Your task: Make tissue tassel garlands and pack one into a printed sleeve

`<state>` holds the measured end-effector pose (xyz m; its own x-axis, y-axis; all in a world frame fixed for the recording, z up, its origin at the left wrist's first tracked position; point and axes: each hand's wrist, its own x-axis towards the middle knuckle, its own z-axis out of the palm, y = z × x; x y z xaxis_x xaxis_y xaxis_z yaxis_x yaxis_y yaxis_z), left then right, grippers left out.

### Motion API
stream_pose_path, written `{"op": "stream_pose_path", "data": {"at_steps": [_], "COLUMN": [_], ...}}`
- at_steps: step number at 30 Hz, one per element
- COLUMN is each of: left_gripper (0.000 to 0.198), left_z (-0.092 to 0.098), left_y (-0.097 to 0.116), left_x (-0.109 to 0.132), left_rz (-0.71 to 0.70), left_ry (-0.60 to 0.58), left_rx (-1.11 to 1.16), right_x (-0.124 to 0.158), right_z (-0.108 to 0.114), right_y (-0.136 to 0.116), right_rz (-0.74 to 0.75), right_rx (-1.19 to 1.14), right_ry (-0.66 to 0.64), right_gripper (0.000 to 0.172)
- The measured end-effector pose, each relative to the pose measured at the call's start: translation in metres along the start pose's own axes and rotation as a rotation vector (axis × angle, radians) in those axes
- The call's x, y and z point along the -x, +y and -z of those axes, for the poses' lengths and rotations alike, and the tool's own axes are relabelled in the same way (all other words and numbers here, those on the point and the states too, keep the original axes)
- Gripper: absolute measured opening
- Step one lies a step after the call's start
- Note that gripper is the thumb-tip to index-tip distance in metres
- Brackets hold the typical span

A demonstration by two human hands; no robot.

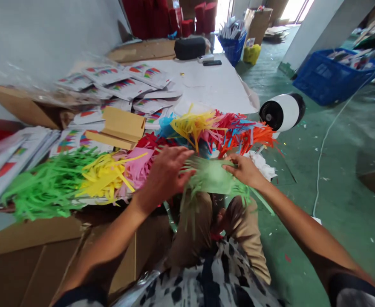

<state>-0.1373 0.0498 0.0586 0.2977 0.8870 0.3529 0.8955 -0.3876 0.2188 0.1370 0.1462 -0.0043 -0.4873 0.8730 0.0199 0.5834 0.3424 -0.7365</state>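
A light green fringed tissue-paper sheet (214, 175) hangs over my lap, its cut strips blurred at both ends. My right hand (243, 169) pinches its upper right part between thumb and fingers. At the sheet's left end my left hand (168, 172) is held with its fingers apart, close to the strips; whether it touches them I cannot tell. To the left lie fringed paper heaps: green (51, 181), yellow (107, 172) and pink (139, 166). Behind my hands are more fringed bunches, yellow (194, 123) and orange (256, 135) among them.
Printed white packets (130, 87) are piled at the back left, near a folded yellow card (122, 128). A black case (190, 48) and a phone (212, 63) lie on the white table (203, 85). Right of it are a white-and-black fan-like device (283, 111) and a blue crate (321, 76).
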Motion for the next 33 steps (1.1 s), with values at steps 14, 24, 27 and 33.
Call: {"op": "stream_pose_path", "data": {"at_steps": [14, 24, 27, 33], "left_gripper": [0.032, 0.022, 0.024, 0.024], "left_z": [-0.1, -0.064, -0.068, -0.075], "left_y": [0.031, 0.004, 0.002, 0.002], "left_x": [0.037, 0.01, -0.003, -0.016], "left_rz": [-0.13, 0.211, 0.335, 0.389], "left_ry": [-0.065, -0.235, -0.263, -0.314], "left_rx": [0.132, 0.319, 0.315, 0.193], "right_x": [0.074, 0.045, 0.041, 0.043], "right_z": [-0.027, -0.014, -0.021, -0.029], "right_y": [-0.014, -0.009, -0.007, -0.006], "right_rz": [0.401, 0.059, -0.072, -0.102], "right_rx": [0.563, 0.234, 0.296, 0.485], "right_ry": [-0.071, -0.054, 0.049, 0.135], "right_gripper": [0.053, 0.033, 0.027, 0.025]}}
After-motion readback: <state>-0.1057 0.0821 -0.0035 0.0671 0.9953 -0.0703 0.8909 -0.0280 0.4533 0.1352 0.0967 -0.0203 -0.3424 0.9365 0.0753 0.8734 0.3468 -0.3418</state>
